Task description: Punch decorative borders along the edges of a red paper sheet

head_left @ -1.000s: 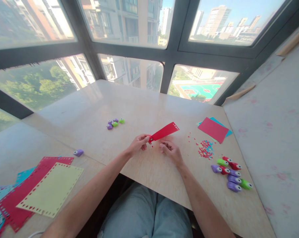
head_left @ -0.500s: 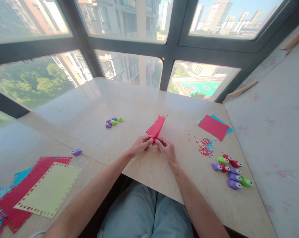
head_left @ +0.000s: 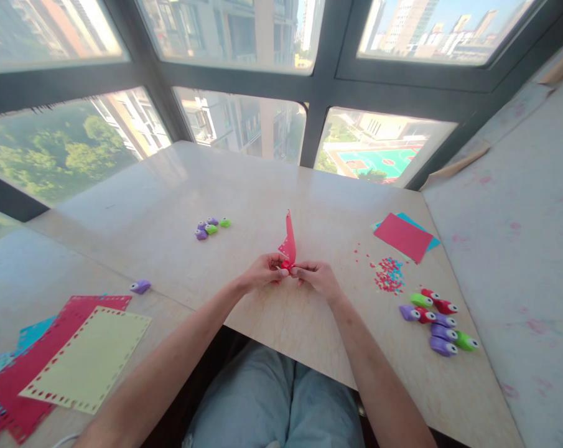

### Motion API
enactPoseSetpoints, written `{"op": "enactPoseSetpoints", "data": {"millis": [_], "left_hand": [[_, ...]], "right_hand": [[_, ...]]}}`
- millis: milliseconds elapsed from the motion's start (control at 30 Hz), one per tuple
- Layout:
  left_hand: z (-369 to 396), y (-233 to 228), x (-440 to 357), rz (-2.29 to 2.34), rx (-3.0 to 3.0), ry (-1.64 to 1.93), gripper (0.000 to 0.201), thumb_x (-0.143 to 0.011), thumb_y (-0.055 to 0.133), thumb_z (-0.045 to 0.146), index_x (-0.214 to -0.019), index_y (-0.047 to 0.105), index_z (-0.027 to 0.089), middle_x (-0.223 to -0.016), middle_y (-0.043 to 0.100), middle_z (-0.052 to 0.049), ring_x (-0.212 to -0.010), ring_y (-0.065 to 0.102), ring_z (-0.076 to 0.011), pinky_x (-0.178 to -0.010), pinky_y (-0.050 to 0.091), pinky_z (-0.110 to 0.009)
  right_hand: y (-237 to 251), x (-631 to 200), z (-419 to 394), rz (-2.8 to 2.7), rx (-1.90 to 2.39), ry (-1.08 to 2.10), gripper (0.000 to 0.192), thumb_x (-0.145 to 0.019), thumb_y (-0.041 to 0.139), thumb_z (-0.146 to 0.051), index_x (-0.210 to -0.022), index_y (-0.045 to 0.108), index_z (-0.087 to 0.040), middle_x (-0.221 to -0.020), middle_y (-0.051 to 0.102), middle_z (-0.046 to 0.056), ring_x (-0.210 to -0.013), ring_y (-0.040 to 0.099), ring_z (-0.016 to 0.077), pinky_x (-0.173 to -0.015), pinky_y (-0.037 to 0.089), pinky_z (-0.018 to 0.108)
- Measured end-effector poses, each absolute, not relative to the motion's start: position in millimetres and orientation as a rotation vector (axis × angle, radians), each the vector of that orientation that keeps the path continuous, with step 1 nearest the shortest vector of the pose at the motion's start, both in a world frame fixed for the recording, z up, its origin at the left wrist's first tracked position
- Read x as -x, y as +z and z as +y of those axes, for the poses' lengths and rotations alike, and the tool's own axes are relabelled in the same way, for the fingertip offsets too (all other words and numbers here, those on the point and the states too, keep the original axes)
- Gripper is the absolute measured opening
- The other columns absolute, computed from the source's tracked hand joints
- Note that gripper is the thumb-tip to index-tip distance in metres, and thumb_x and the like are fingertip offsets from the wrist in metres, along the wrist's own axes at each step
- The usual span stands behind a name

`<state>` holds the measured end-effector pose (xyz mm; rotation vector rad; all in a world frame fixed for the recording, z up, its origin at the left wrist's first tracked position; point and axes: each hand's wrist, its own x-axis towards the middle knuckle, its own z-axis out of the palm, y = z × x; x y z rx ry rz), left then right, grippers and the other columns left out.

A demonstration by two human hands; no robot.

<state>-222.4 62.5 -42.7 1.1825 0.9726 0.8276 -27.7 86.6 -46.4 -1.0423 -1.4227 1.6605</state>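
We are pinching the red paper strip [head_left: 289,244] at its lower end with our left hand [head_left: 264,272] and right hand [head_left: 319,277], fingers closed together; the strip is standing upright just above both hands, over the desk [head_left: 272,186].

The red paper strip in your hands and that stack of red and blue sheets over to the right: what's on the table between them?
In the head view, mostly bare table, with scattered red and blue punched bits lying toward the sheets, right of the red strip.
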Motion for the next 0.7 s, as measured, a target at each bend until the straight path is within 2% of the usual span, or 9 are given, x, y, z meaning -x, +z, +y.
{"op": "enactPoseSetpoints", "data": {"millis": [333, 700], "left_hand": [[71, -51, 225, 0.927, -1.082, 0.794, 0.038, -0.063, 0.084, 0.034, -0.084, 0.06, 0.013, -0.078, 0.061, -0.002, -0.063, 0.055, -0.009, -0.059, 0.044, -0.021], [69, -44, 220, 0.921, -1.07, 0.825, 0.035, -0.069, 0.081, 0.035, -0.085, 0.058, 0.013, -0.077, 0.058, -0.001, -0.062, 0.053, -0.0084, -0.057, 0.042, -0.02]], "right_hand": [[-38, 26, 99, -1.485, 1.15, 1.795, 0.012, -0.062, 0.077, -0.033, -0.065, 0.075, -0.021, -0.062, 0.069, 0.002, -0.053, 0.059, 0.0139, -0.058, 0.046, 0.027], [-38, 17, 103, -1.413, 1.038, 1.913, 0.023, -0.062, 0.082, -0.038, -0.074, 0.075, -0.02, -0.074, 0.071, 0.002, -0.061, 0.061, 0.0129, -0.064, 0.048, 0.026]]}}
